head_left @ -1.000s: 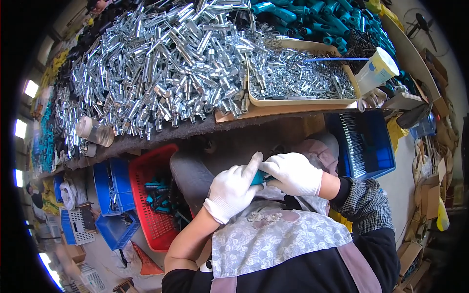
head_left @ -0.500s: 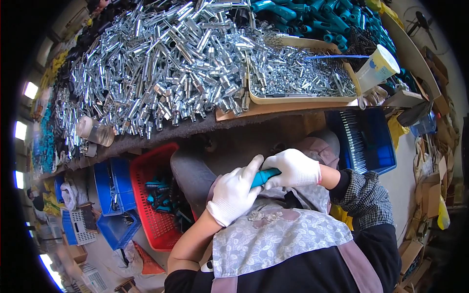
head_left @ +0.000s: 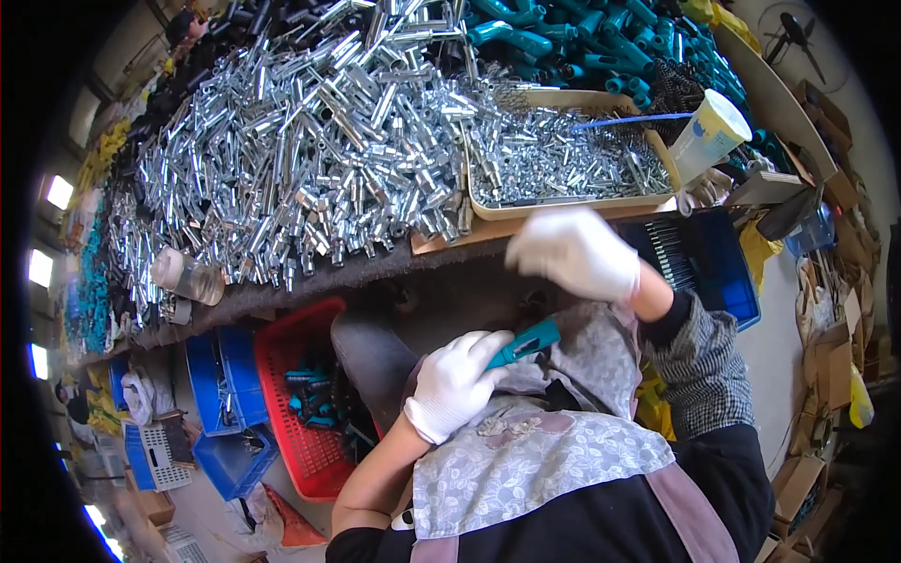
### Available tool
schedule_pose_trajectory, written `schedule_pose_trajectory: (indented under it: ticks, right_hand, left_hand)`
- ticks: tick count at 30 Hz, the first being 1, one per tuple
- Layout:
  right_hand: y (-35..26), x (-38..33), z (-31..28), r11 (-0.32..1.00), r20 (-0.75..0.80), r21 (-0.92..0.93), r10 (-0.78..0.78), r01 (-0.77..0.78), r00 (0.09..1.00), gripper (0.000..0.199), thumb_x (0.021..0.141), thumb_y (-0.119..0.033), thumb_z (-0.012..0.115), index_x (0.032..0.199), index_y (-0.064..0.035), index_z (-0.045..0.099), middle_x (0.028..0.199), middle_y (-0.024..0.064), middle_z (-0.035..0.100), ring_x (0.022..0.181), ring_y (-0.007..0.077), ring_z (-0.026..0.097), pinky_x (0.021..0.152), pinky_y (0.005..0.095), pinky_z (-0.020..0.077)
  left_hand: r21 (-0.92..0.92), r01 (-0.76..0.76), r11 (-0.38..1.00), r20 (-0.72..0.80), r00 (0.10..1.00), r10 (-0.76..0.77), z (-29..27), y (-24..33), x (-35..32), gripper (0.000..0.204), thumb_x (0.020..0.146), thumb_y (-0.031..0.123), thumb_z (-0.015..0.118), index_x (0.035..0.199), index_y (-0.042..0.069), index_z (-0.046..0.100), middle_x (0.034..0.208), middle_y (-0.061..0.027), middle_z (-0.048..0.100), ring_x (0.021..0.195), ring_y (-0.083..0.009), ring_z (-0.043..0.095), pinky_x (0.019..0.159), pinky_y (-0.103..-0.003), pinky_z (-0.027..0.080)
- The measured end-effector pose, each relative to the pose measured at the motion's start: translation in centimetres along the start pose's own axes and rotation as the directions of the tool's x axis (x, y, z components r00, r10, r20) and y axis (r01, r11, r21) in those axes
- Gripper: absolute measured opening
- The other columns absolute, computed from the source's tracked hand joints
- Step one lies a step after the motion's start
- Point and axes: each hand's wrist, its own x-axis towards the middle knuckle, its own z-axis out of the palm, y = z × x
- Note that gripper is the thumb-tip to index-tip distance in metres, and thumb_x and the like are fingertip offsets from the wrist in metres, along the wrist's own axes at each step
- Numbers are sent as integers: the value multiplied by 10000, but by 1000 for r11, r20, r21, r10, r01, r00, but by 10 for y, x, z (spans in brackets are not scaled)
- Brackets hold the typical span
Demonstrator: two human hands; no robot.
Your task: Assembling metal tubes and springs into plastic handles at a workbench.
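In a white knit glove, my left hand is wrapped round a teal plastic handle above my lap. A long slot opens in the handle's side, and its wide end points up to the right. My right hand, gloved too, is off the handle and in the air just in front of the tray at the bench edge. Motion blurs its fingers, so their grip cannot be made out. The tray holds many tiny metal parts and springs. A big heap of shiny metal tubes and fittings lies to its left.
More teal handles are piled behind the tray. A paper cup stands at its right, a clear jar at the bench's left edge. Below are a red basket, blue bins and a blue crate with metal rods.
My right hand has let go of the handle and risen toward the tray's front edge. My left hand keeps the handle, whose slotted end now shows. The view has shifted slightly.
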Motion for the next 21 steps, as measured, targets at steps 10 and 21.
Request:
schedule_pose_trajectory:
  ticks: [10, 21]
  right_hand:
    - [66, 43, -10, 833, -236, -347, 367, -431, 900, 157, 825, -243, 686, 839, -96, 738, 876, 146, 704, 845, 351, 683, 757, 444, 532]
    - [60, 31, -10, 942, -527, -123, 205, -313, 825, 86, 852, -84, 707, 914, -25, 700, 861, 127, 689, 758, 270, 665, 703, 322, 518]
  left_hand:
    - [-255, 168, 952, -102, 975, -199, 5, 3, 1, 465, 776, 80, 775, 1214, 3, 636, 1093, -194, 698, 979, -321, 711, 870, -368, 548]
    - [-896, 367, 250, 194, 830, -524, -1, -8, 11, 609, 912, 220, 714, 1386, -69, 465, 1113, -165, 661, 834, -160, 653, 683, -274, 557]
